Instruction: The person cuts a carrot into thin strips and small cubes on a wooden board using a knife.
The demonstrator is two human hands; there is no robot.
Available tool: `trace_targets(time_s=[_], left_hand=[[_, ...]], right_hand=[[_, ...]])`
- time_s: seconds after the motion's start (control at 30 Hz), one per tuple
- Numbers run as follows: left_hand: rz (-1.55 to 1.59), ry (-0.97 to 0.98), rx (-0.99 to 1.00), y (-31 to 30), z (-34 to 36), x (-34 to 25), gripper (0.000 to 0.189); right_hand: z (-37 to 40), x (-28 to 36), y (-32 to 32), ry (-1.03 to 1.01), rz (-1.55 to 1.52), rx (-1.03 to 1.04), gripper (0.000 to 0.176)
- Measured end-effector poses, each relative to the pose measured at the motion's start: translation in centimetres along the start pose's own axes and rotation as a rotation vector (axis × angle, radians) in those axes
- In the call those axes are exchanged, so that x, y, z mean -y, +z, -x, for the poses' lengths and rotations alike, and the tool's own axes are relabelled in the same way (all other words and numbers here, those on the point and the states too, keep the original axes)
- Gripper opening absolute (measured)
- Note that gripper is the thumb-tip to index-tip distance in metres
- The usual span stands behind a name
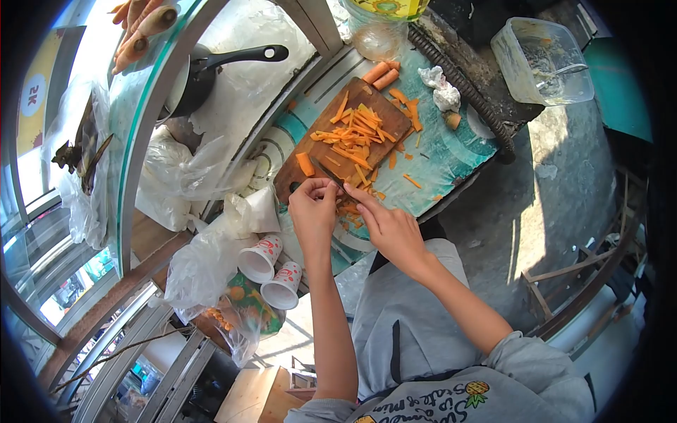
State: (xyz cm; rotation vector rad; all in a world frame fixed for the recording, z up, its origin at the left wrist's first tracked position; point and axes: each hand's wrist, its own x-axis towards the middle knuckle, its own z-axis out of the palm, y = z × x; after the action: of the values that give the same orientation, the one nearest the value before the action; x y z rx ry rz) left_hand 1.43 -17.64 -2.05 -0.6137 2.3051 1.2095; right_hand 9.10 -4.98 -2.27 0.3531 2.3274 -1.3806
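Note:
A wooden cutting board (290, 166) lies under a heap of cut carrot sticks (361, 128). My left hand (314, 210) is at the board's near edge, fingers pinched together. Whatever it pinches is hidden; a small dark end shows beside it. My right hand (392, 231) is closed close by, its fingertips at the near end of a narrow dark knife blade (327, 170). The handle is hidden. A short carrot piece (305, 164) rests on the board just beyond my left hand. Two peeled carrot pieces (381, 75) lie past the board's far edge.
Carrot scraps litter the teal patterned table cover (451, 158). Two paper cups (281, 285) and plastic bags (211, 257) sit at the left. A black-handled pan (190, 88) and whole carrots (144, 32) are upper left. A clear plastic tub (518, 67) with a spoon stands upper right.

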Motion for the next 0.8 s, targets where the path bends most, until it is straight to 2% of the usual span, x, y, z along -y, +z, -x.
trace_targets(time_s=[0.03, 0.17, 0.47, 0.53, 0.8], left_hand=[[-0.006, 0.004, -0.002, 0.0, -0.1, 0.2, 0.013], [0.065, 0.070, -0.001, 0.1, -0.3, 1.0, 0.016], [0.045, 0.016, 0.009, 0.0, -0.2, 0.4, 0.017], [0.050, 0.028, 0.012, 0.1, -0.4, 0.9, 0.017], [0.095, 0.022, 0.016, 0.0, -0.2, 0.6, 0.016]], right_hand=[[-0.2, 0.5, -0.2, 0.080, 0.140, 0.050, 0.037], [-0.3, -0.4, -0.1, 0.036, 0.084, -0.001, 0.038], [2.3, -1.7, -2.1, 0.004, -0.245, -0.063, 0.039], [2.7, -1.0, -2.7, 0.130, -0.383, 0.141, 0.039], [2.7, -0.9, -2.3, 0.275, -0.612, 0.233, 0.039]])
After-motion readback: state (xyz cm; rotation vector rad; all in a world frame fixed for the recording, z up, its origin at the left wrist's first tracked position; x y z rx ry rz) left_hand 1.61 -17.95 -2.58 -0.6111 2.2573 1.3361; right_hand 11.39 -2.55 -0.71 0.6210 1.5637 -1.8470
